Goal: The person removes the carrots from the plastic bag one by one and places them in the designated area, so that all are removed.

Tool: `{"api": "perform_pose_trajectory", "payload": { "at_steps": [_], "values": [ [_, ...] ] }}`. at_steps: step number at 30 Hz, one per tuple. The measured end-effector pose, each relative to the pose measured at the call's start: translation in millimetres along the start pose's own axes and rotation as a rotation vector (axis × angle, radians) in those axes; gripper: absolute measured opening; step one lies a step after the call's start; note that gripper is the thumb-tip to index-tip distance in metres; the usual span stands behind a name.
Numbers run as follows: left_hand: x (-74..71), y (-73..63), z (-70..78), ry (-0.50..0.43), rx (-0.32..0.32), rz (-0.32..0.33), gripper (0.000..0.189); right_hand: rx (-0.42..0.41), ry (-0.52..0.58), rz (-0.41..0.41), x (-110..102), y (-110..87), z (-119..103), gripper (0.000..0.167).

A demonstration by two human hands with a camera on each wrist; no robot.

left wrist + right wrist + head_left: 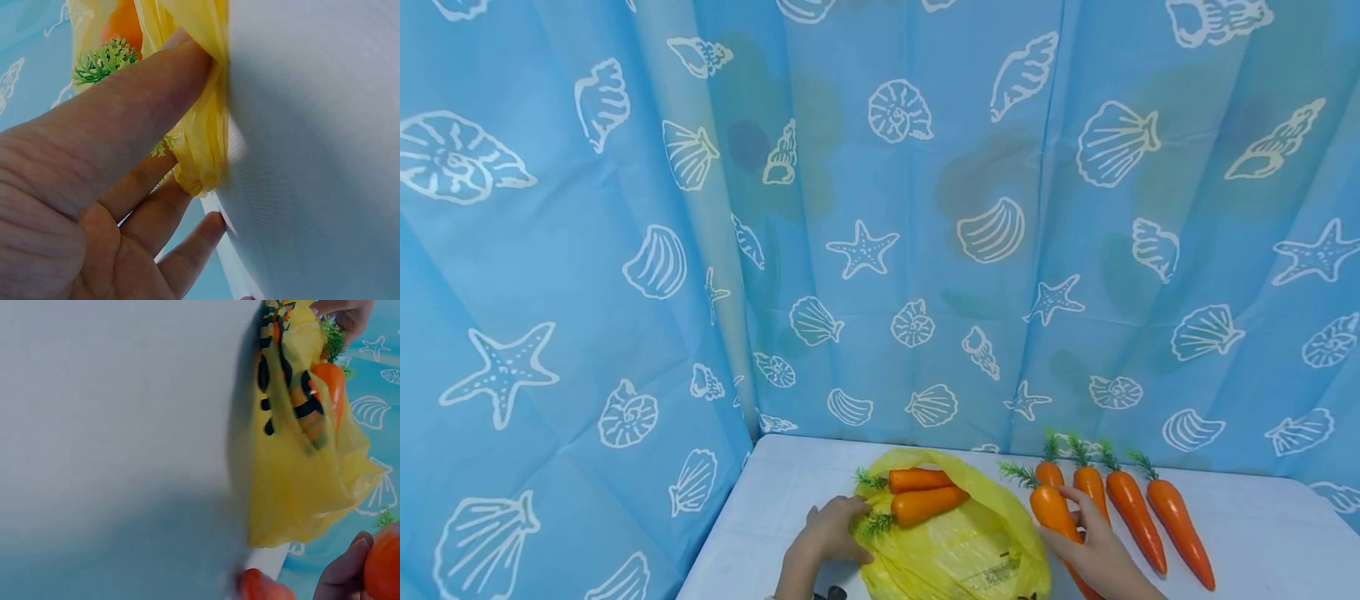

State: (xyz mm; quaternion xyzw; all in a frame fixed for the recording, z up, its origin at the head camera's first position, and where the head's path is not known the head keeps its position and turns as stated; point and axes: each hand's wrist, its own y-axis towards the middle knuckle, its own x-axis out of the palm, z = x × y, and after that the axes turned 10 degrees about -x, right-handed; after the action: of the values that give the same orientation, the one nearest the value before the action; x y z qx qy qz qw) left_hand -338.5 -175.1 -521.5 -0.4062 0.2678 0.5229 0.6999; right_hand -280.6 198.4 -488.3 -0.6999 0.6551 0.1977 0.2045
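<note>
A yellow plastic bag [962,554] lies with its mouth spread, and two orange carrots [928,505] with green tops show inside. My left hand [833,532] grips the bag's left rim, thumb on one side and fingers on the other; in the left wrist view the bag's gathered edge [203,150] sits between them. Just right of the bag, my right hand [1093,542] holds another carrot [1054,510], its leafy top pointing to the back left. The right wrist view shows only part of this carrot [384,565], beside the thumb.
Several more carrots [1135,518] lie side by side on the white table [797,471], right of the bag, tops toward the back. A blue curtain [865,333] with white shell prints hangs behind and at left. A small dark object [835,593] shows at the bottom edge.
</note>
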Motion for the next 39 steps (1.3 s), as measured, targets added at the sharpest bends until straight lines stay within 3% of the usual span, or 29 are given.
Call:
{"api": "perform_pose_trajectory", "payload": {
  "at_steps": [6,9,17,23,39],
  "values": [
    [-0.8,0.6,-0.4,-0.004,0.004,-0.003,0.061,0.085,-0.041,0.016,-5.7,1.0,15.1,0.105],
    [-0.6,1.1,-0.9,-0.003,0.009,0.000,0.061,0.148,-0.094,0.036,-7.9,0.9,20.4,0.101],
    [1.1,3.5,-3.2,0.000,0.012,-0.002,0.062,0.282,-0.048,0.186,-0.8,-1.8,33.3,0.091],
    [2.2,4.5,-3.6,-0.014,0.000,-0.009,0.062,0.329,-0.067,0.253,3.0,-0.7,40.9,0.089],
    [3.3,4.8,-2.7,-0.014,-0.021,-0.011,0.063,0.451,-0.047,0.266,7.6,-0.3,57.9,0.080]
  ]
}}
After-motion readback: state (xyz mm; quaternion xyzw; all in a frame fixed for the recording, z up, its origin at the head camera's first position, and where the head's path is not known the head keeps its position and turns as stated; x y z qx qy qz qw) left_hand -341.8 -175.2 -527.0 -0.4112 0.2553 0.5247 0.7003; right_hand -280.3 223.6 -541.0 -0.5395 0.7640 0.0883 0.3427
